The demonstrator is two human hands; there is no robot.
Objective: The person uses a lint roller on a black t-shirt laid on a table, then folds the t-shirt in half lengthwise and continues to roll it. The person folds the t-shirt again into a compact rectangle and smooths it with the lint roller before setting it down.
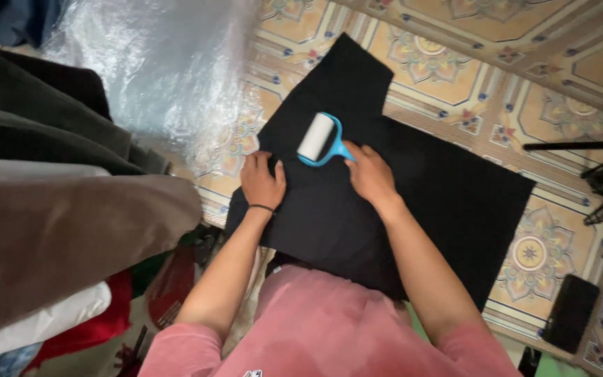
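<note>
Nearest the camera, a pink shirt (329, 328) is seen, from which two bare forearms reach out over a black cloth (413, 202) spread flat on a patterned tile floor (546, 77). The left hand (262, 180), with a thin dark band at the wrist, is laid open and flat on the cloth near its left edge, pressing it down. The right hand (370, 173) is closed around the blue handle of a lint roller (319, 138), whose white drum rests on the cloth just beyond both hands, near the cloth's far left part.

To the left, a stack of folded fabrics (50, 209) in dark, grey, brown and white is piled, with a clear plastic sheet (155, 63) lying beyond it. On the right, a dark flat object (571, 313) lies near, and black stand legs (601, 174) are seen farther off.

A likely risk is judged to be bunching: if the flat hand were lifted while the drum was pushed, the cloth could be dragged into wrinkles. The loose plastic sheet might also be caught by the sticky drum if it were rolled past the cloth's far left edge.
</note>
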